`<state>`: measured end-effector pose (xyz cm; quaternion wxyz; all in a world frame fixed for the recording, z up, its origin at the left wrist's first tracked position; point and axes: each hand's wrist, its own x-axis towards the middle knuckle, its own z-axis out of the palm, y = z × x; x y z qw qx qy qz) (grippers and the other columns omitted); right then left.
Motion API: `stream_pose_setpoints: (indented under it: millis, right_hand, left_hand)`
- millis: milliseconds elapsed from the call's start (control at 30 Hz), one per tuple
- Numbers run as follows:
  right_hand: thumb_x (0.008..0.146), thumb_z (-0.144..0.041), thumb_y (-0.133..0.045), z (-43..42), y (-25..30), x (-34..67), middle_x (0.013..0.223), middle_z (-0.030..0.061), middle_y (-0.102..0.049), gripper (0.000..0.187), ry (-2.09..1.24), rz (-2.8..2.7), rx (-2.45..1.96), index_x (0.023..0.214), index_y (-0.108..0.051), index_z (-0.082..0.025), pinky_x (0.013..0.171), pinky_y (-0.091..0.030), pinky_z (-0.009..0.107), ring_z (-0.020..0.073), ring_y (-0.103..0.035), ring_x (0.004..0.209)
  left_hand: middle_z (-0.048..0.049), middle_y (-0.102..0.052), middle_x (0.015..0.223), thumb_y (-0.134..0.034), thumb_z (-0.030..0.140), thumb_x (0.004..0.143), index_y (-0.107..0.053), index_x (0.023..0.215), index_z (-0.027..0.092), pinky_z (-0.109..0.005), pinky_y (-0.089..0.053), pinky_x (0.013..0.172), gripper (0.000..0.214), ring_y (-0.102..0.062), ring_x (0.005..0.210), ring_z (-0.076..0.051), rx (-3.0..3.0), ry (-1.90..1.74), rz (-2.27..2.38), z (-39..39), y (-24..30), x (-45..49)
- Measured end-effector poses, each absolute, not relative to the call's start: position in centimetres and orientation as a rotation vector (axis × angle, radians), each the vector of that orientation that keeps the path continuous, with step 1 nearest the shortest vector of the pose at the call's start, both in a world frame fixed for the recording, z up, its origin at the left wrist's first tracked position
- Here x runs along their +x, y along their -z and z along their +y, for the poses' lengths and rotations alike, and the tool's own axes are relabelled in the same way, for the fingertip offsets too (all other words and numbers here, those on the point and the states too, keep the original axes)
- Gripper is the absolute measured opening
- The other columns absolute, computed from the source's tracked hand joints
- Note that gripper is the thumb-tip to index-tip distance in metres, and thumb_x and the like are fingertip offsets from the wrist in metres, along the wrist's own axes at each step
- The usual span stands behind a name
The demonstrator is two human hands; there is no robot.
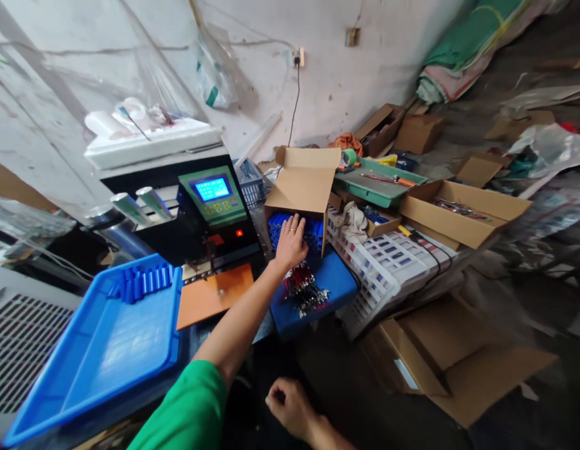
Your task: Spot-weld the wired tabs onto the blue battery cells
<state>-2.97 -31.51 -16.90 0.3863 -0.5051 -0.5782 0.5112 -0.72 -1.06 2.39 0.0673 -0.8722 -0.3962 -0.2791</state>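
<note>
My left hand reaches forward, its fingers stretched out flat over blue cylindrical battery cells packed in an open cardboard box. A ring shows on one finger. Below that hand, a bunch of red and black wire leads with silvery ends hangs out over a blue surface. My right hand is held low near my lap, fingers curled into a loose fist, with nothing visible in it.
To the left, a blue tray holds several blue cells at its far end. Beside it stands a machine with a lit screen and an orange plate. Rightward are a white plastic basket, a green tray and open cardboard boxes.
</note>
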Motion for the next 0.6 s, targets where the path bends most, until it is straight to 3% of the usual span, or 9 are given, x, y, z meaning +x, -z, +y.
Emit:
stream_pose_setpoints:
  millis: [67,133,267,433,600]
  right_hand:
    - [0.078,-0.025,-0.061,-31.5,15.8,-2.3,0.071,0.0008,-0.064,0.009,-1.395,-1.402,-1.256,0.072,-0.063,-0.019,0.066,-0.043,0.025,0.0155,-0.059,0.069]
    - [0.077,-0.029,-0.062,-31.2,14.3,-1.3,0.065,-0.0011,-0.06,0.011,-1.521,-1.335,-1.193,0.073,-0.063,-0.018,0.06,-0.042,0.024,0.0136,-0.056,0.062]
    - [0.076,-0.04,-0.069,-28.2,9.0,2.4,0.055,-0.0039,-0.054,0.023,-1.678,-1.392,-1.011,0.073,-0.062,-0.018,0.051,-0.039,0.023,0.0106,-0.048,0.048]
    - [0.084,-0.046,-0.058,-18.9,2.8,7.8,0.055,-0.0037,-0.053,0.028,-1.026,-1.287,-1.266,0.074,-0.06,-0.02,0.052,-0.039,0.023,0.0128,-0.048,0.049]
    - [0.084,-0.027,-0.055,-10.9,1.6,9.3,0.075,0.0037,-0.069,0.016,-0.51,-1.65,-1.626,0.072,-0.064,-0.02,0.069,-0.043,0.026,0.0193,-0.063,0.075]
  left_hand:
    - [-0.0214,-0.035,0.155,-0.056,0.017,0.082,-0.039,0.146,0.005,-0.052,-0.027,0.121,0.068,-0.03,0.146,-0.033,-2.664,0.972,-1.165,-2.8,-3.0,-2.4]
    - [-0.0183,-0.048,0.147,-0.053,0.019,0.087,-0.045,0.141,0.009,-0.047,-0.034,0.118,0.056,-0.043,0.139,-0.027,-2.686,1.162,-1.14,-5.7,-3.2,-5.1]
    - [-0.0079,-0.072,0.108,-0.05,0.027,0.095,-0.059,0.125,0.018,-0.034,-0.054,0.094,0.033,-0.068,0.101,-0.019,-2.613,1.491,-1.37,-13.6,-0.9,-12.4]
    - [-0.0051,-0.075,0.09,-0.055,0.036,0.092,-0.071,0.099,0.02,-0.028,-0.057,0.074,0.024,-0.071,0.081,-0.018,-2.475,1.522,-1.72,-20.4,4.3,-18.6]
    - [-0.0038,-0.077,0.094,-0.053,0.043,0.091,-0.073,0.096,0.02,-0.026,-0.057,0.066,0.03,-0.073,0.083,-0.02,-2.373,1.602,-2.006,-21.0,6.4,-19.7]
